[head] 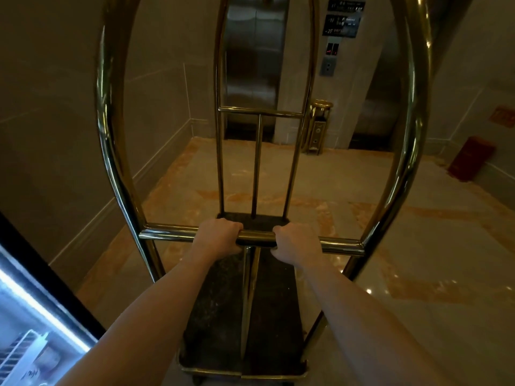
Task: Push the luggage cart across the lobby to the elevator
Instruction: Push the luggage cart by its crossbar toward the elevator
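The brass-tube luggage cart point(252, 288) is gripped at its crossbar point(255, 237) by left hand point(220, 235) and right hand point(296, 242). The closed steel elevator point(252, 62) is near; a short stretch of marble floor point(390, 218) is judged left.

Glossy brass-toned metal cart frame point(111, 151), matt dark deck point(217, 310), polished marble floor point(418, 260).

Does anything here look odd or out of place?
Nothing much stands out. Both hands, left and right, grip the luggage cart's crossbar; its platform is bare, and the elevator doors ahead are shut.
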The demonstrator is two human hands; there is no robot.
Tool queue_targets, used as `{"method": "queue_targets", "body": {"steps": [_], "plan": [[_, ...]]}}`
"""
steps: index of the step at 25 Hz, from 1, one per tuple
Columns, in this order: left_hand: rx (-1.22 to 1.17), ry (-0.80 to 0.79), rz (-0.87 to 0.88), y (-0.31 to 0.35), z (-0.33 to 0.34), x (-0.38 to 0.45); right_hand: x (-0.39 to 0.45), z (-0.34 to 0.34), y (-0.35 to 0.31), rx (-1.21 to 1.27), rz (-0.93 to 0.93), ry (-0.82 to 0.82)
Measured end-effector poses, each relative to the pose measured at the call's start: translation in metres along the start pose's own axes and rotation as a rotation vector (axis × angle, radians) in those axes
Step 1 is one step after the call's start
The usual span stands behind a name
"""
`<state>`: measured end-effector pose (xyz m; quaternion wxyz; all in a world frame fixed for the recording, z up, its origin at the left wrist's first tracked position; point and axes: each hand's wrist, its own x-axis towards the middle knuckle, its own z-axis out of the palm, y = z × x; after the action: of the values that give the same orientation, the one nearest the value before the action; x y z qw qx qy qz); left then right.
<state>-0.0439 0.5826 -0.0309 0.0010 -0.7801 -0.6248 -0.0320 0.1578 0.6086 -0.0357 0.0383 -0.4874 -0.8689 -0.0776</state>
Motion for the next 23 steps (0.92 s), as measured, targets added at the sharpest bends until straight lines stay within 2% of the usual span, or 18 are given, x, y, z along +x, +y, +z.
{"method": "queue_targets", "body": {"steps": [12,23], "plan": [[0.000,0.004,0.014,-0.043,0.006,0.130,0.120,0.020,0.057,0.002,0.011,-0.028],[-0.032,0.023,-0.105,-0.075,0.015,0.262,0.237,0.040,0.119,-0.030,0.007,0.018]]}}
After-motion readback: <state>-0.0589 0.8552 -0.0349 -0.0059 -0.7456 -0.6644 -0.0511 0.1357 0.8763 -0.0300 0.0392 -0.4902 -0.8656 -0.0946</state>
